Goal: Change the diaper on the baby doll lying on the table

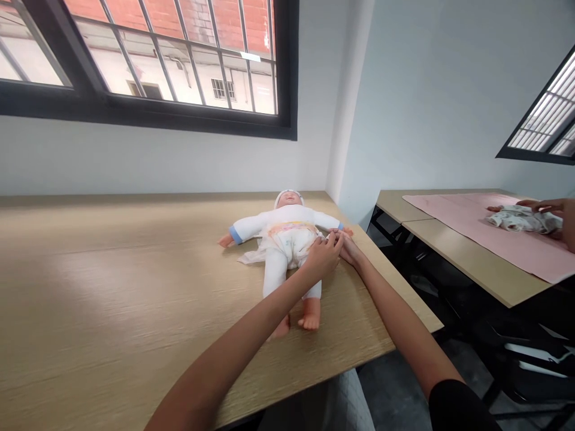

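A baby doll point(287, 214) in a white body suit with blue cuffs and a pale cap lies on its back, arms spread, feet toward me. Around its hips is a white diaper point(294, 242) with a pink and yellow waistband; one loose side flap point(254, 256) spreads out at the left. My left hand point(326, 252) reaches across the doll's leg to the diaper's right side, its fingers bent and closed at the edge. Beside it my right hand point(349, 246) is closed at the same edge, near the doll's hand. The fingertips partly hide what they pinch.
The wooden table point(112, 287) extends far to the left, and its right edge lies close by my right forearm. Across a gap, another table holds a pink mat point(485, 230) with a clothed doll point(523, 219), where another person's hand point(548, 205) rests. A barred window point(188, 60) is ahead.
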`<state>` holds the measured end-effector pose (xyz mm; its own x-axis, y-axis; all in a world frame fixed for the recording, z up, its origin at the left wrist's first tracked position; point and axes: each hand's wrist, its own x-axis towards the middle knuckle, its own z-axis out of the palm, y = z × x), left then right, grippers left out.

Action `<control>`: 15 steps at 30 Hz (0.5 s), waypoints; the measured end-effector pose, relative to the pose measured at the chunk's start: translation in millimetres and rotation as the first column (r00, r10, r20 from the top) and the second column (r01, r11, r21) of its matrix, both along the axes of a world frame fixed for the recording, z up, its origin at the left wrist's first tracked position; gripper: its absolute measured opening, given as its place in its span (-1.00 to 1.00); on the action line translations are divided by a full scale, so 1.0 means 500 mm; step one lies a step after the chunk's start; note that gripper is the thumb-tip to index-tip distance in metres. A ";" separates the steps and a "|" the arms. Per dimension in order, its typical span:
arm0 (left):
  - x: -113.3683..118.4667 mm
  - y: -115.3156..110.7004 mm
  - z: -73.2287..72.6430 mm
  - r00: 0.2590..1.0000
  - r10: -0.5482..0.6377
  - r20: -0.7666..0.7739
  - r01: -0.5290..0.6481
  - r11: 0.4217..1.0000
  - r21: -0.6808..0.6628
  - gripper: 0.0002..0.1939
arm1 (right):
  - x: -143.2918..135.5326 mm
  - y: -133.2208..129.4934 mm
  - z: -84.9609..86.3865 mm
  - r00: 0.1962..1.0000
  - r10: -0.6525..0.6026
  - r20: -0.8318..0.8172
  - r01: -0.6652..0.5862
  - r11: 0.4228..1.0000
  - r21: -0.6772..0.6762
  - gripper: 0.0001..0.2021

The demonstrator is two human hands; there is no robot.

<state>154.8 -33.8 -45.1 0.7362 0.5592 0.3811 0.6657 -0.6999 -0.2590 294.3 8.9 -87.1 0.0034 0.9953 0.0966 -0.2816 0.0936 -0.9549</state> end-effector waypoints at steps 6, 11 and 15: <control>0.001 0.000 0.000 1.000 -0.008 -0.004 0.008 1.000 0.017 -0.42 | -0.004 -0.005 0.005 0.998 -0.002 -0.066 0.002 1.000 -0.004 -0.76; 0.000 0.000 0.000 1.000 -0.004 -0.010 0.005 1.000 0.011 -0.42 | -0.007 -0.006 0.009 0.996 0.008 -0.094 -0.009 1.000 -0.004 -0.80; 0.000 0.000 0.000 1.000 0.005 -0.012 -0.005 1.000 0.006 -0.41 | -0.006 -0.004 0.010 0.996 0.015 -0.089 -0.015 1.000 -0.001 -0.81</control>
<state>154.7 -33.8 -45.0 0.7380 0.5603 0.3760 0.6659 -0.6950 -0.2713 291.1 6.7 -82.3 -0.0029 0.9955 0.0947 -0.3672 0.0870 -0.9260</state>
